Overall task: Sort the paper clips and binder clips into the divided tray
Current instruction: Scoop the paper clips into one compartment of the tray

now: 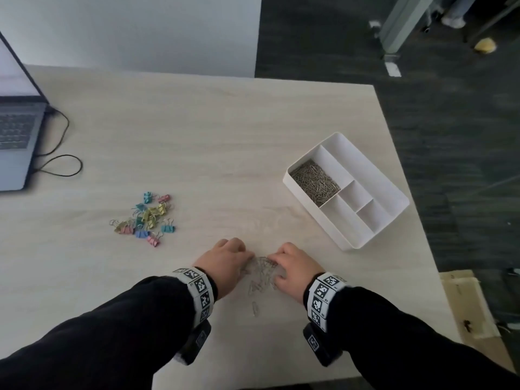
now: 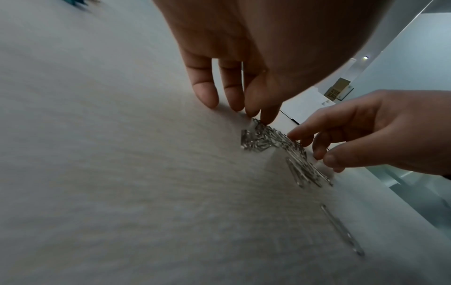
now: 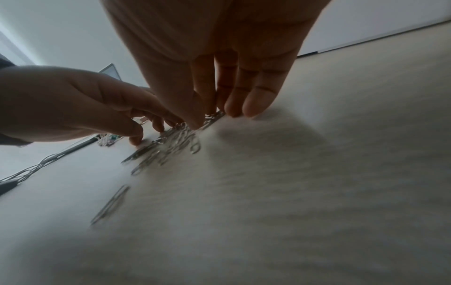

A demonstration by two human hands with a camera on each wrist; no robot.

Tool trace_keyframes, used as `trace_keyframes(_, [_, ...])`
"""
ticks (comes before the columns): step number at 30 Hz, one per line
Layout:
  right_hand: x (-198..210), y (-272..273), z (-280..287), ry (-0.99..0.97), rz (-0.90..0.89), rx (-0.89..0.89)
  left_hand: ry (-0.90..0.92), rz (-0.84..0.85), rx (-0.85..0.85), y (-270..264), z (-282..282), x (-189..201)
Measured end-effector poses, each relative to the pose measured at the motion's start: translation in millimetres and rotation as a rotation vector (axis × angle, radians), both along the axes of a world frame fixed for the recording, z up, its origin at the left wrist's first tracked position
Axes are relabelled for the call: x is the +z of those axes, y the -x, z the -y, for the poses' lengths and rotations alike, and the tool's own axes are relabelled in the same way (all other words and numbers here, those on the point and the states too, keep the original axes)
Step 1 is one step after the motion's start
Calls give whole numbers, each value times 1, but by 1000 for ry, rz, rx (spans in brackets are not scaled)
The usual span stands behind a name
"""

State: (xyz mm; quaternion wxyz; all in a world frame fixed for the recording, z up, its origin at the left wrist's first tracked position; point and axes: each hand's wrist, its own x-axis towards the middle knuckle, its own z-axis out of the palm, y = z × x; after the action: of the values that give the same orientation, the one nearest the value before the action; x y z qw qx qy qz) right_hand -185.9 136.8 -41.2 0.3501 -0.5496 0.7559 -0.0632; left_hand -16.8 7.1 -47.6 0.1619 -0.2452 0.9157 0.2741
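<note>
A small heap of silver paper clips (image 1: 261,270) lies near the table's front edge, between my two hands. My left hand (image 1: 244,256) stands on its straight fingertips at the heap's left edge (image 2: 258,115). My right hand (image 1: 274,258) curls its thumb and fingers round the heap's right side (image 3: 207,119). One stray paper clip (image 1: 255,308) lies just nearer to me. Coloured binder clips (image 1: 146,218) sit in a loose pile at the left. The white divided tray (image 1: 374,175) stands at the right, with its left compartment full of paper clips (image 1: 315,181).
An open laptop (image 1: 17,142) with a looped black cable (image 1: 59,161) sits at the far left. The table's right edge runs close behind the tray. A cardboard box (image 1: 467,302) lies on the dark floor at the lower right.
</note>
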Motion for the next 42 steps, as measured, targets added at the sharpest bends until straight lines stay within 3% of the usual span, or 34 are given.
trace_keyframes(18, [-4,-48,-1,-123,-99,-31,-35,-16,123,-36,-11,-1])
trace_keyframes(28, [-2,-18,-9,60,-46,-336,-59,-33,163,-37,-10,0])
trace_keyframes(37, [-11,-26,-13,57,-109,-60,-34,-23,188,-23,-8,-3])
trace_keyframes(42, [-14,-32,-9,80,-26,-59,-42,-13,156,-17,-10,-1])
